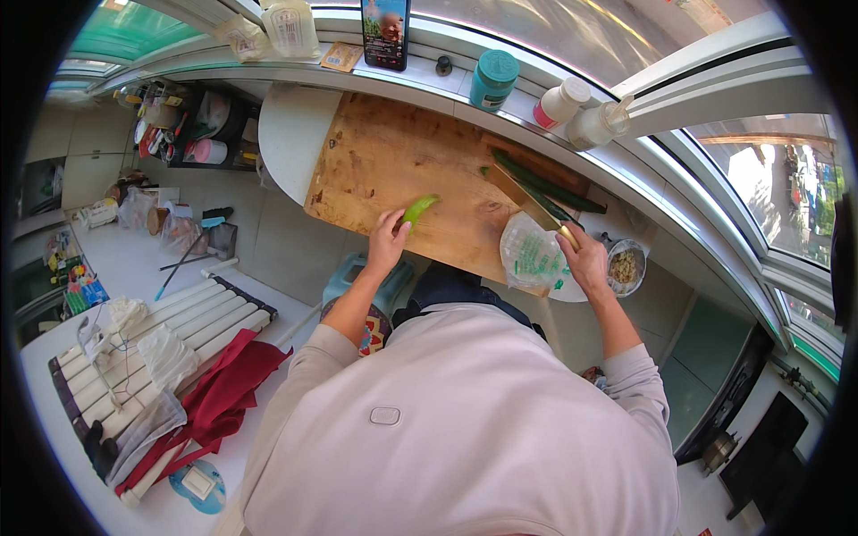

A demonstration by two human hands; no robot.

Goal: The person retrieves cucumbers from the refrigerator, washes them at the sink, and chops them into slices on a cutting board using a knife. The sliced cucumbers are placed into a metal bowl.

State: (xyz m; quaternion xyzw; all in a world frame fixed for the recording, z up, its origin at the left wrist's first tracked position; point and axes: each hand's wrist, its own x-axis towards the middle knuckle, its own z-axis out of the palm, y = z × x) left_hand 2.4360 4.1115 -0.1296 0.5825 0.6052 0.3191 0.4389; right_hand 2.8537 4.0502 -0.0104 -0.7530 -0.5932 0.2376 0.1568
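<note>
A bright green pepper [422, 206] is between the fingertips of my left hand [387, 241], at the near edge of a wooden cutting board [409, 154]. My right hand [586, 258] grips the pale handle of a kitchen cleaver [526, 201], whose blade reaches over the board's right part. Partly behind the blade lie two long dark green cucumbers [566, 187], their surfaces only partly visible. Just left of my right hand, a clear plastic bag [529, 251] with green print rests on the board's near right corner.
A lined bin [627, 268] holding scraps stands right of my right hand. Along the windowsill are a phone [386, 37], a teal jar [495, 80], a white bottle [562, 102] and a glass jar [598, 125]. A white tabletop [295, 134] shows beyond the board's left end.
</note>
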